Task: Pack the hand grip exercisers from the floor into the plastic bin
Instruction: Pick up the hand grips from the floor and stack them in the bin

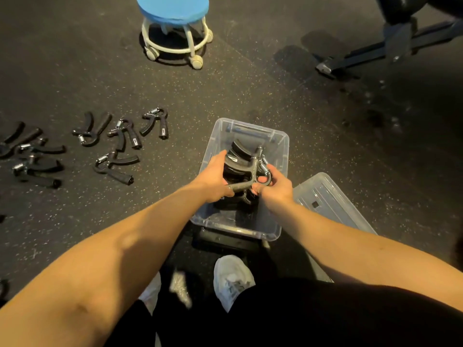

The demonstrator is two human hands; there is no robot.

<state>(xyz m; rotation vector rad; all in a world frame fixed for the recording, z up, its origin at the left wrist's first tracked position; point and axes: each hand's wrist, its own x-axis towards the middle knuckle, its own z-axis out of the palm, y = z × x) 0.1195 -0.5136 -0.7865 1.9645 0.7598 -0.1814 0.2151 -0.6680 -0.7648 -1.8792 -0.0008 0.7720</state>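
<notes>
Left hand [215,176] and right hand [278,190] grip exerciser [251,170], seemingly inside bin [281,146].

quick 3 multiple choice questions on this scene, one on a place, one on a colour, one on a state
1. Where is the lid of the plastic bin?
A. shut on top of it
B. lying beside it, on the right
C. in the person's lap

2. What colour is the seat of the stool?
A. red
B. blue
C. black

3. The hand grip exerciser above the bin is:
A. lying loose on the floor
B. gripped by one hand only
C. gripped by both hands

Answers:
1 B: the lid lies right of the open bin.
2 B: the round seat is blue on a white frame.
3 C: the left hand and right hand both grip it.
</notes>
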